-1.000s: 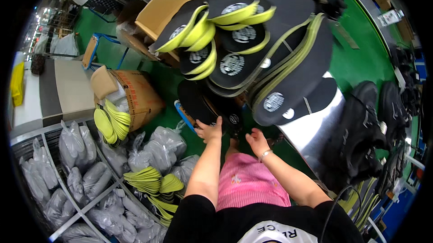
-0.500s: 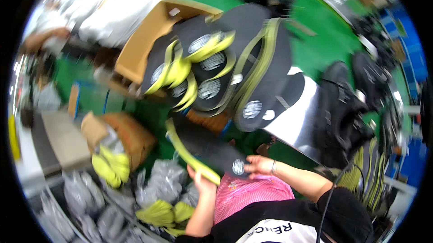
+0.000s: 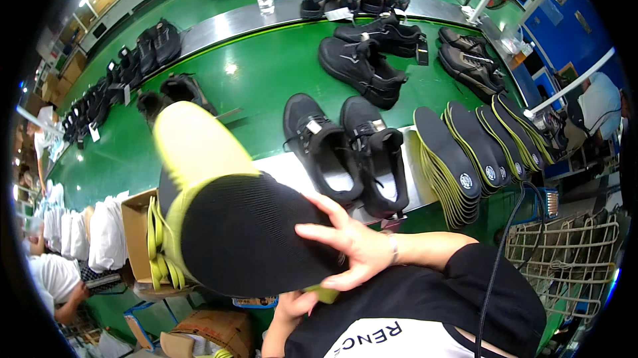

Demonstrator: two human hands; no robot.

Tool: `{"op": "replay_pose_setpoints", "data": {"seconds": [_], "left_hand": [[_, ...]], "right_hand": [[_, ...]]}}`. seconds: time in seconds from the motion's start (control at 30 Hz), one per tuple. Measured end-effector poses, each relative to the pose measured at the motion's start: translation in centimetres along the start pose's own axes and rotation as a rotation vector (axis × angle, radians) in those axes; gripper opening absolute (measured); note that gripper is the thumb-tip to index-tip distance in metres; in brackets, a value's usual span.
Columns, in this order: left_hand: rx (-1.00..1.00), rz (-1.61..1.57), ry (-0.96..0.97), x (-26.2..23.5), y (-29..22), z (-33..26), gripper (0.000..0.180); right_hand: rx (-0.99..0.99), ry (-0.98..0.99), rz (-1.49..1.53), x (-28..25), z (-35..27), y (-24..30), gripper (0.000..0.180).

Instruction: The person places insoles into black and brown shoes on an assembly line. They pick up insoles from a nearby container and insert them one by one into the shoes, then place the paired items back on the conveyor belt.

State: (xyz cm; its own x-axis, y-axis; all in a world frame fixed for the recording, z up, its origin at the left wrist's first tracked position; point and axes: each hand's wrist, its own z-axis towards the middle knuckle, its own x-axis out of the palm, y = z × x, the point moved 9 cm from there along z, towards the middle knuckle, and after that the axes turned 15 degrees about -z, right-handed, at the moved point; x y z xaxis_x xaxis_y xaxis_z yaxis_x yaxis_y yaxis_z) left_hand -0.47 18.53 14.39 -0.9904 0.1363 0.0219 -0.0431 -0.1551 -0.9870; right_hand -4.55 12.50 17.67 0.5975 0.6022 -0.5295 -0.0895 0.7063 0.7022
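Note:
Close in front of me, a black insole (image 3: 249,242) with a yellow-green edge is blurred by motion. A yellow-green underside (image 3: 199,142) reaches out beyond it; whether that is a second insole or a bent part cannot be told. My right hand (image 3: 355,245) grips the near right end, fingers on the black face and thumb at the lower edge. At the near edge, my left hand (image 3: 294,306) is closed, thumb against a yellow-green bit; its other fingers are mostly hidden. Just beyond stands a pair of black shoes (image 3: 325,149), toes away from me.
Stacked insoles (image 3: 452,172) lie right of the shoes. More black shoes (image 3: 362,69) sit on the green conveyor belt (image 3: 259,79). At left is a cardboard box (image 3: 136,245) holding yellow-green insoles. A wire basket (image 3: 565,258) stands right, and another person (image 3: 60,285) is far left.
My view has swung right and up, bringing the belt and shoes in. The insole has risen closer to me, and my right hand has moved onto its black face.

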Motion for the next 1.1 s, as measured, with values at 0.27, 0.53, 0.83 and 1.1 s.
{"op": "replay_pose_setpoints", "data": {"seconds": [0.27,0.53,0.83,1.1], "left_hand": [[0.104,0.141,-0.406,-2.6,4.5,7.9,0.076],[-0.738,0.562,-0.542,-10.4,19.1,2.6,0.076],[0.020,0.908,0.211,4.8,9.7,20.0,0.082],[-0.259,0.781,0.335,5.8,13.4,20.8,0.079]], "right_hand": [[0.814,-0.348,0.498,-12.0,-9.8,-9.7,0.059],[1.051,-0.523,0.044,-22.6,-18.2,-12.0,0.040],[1.199,0.370,0.252,-11.5,-17.7,-8.5,0.029],[1.661,0.040,0.586,-9.4,-18.8,-12.1,0.027]]}}
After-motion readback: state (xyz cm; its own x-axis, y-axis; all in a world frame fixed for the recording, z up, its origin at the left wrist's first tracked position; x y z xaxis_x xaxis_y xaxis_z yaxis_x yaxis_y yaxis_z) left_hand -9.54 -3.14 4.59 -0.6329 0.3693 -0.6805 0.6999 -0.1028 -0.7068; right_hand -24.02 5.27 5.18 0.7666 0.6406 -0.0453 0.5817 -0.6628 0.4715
